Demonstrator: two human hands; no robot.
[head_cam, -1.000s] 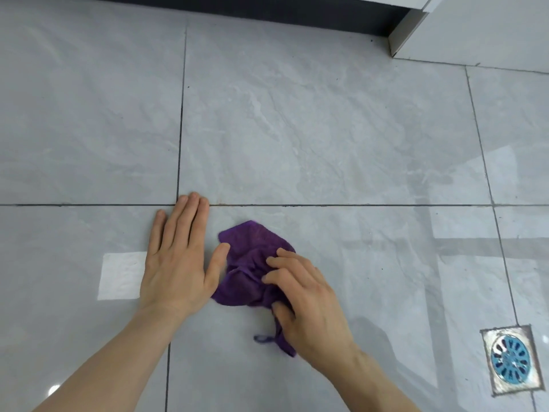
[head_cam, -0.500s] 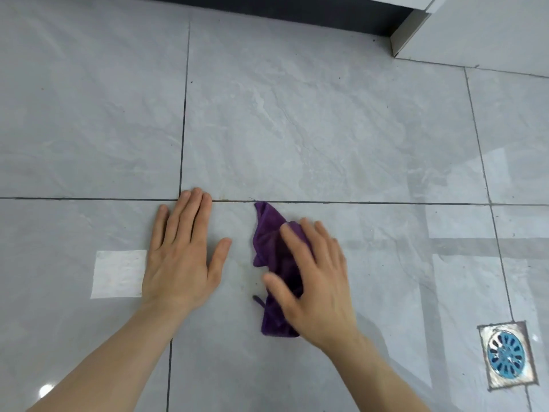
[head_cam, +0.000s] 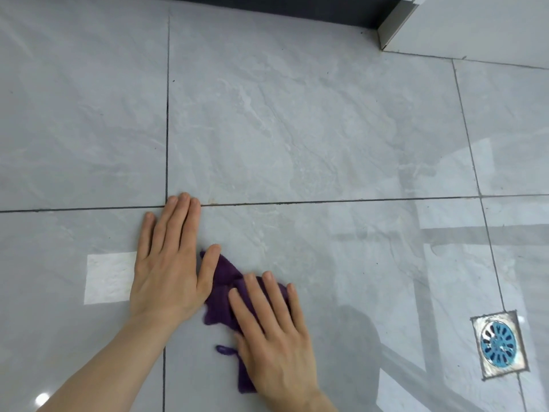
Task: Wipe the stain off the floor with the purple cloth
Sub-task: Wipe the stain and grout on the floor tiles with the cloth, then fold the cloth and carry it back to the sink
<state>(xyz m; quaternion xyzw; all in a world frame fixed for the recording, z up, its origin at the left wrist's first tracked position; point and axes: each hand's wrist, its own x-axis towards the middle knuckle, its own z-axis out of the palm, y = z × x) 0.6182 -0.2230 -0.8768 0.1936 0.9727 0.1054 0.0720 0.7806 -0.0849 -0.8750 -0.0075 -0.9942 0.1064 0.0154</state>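
Note:
The purple cloth (head_cam: 222, 292) lies crumpled on the grey tiled floor (head_cam: 297, 129), low in the middle of the view. My right hand (head_cam: 273, 334) presses flat on top of it, fingers spread, covering its right half. My left hand (head_cam: 169, 263) rests palm-down on the tile just left of the cloth, its thumb touching the cloth's upper edge and its fingertips on the grout line. A small loop of the cloth (head_cam: 224, 350) sticks out to the left below my right hand. No clear stain shows; faint brownish marks sit on the grout line (head_cam: 214, 202).
A square metal floor drain with a blue grille (head_cam: 500, 347) sits at the lower right. A dark plinth (head_cam: 282, 8) and a white cabinet corner (head_cam: 395, 25) border the floor at the top. Bright reflections lie on the tiles at left and right.
My right hand has dragged the cloth back toward me and to the left, from near the grout line to beside my left thumb. My left hand has stayed planted.

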